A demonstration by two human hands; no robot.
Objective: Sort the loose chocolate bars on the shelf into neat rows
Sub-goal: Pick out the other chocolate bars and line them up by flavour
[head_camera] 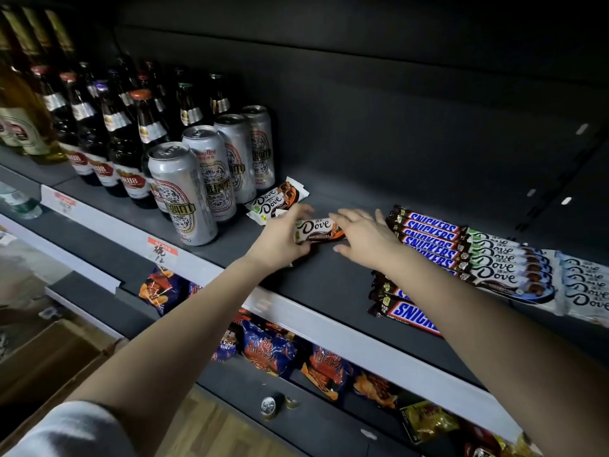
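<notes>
My left hand [280,237] grips the left end of a brown Dove bar [318,229] lying on the dark shelf [329,278]. My right hand [364,237] hovers with spread fingers at the bar's right end, touching it. Two more loose brown Dove bars [275,201] lie stacked just behind, next to the cans. To the right, a row of Snickers bars [431,235] runs toward the front edge, partly hidden by my right forearm. Beside it lie a row of blue-tipped Dove bars [504,268] and a row of pale Dove bars [586,288].
Tall silver cans [184,189] and dark bottles [115,133] stand on the left of the shelf, close to the loose bars. A white price rail [329,319] runs along the front edge. Snack bags [267,351] fill the shelf below. A cardboard box [49,361] sits at lower left.
</notes>
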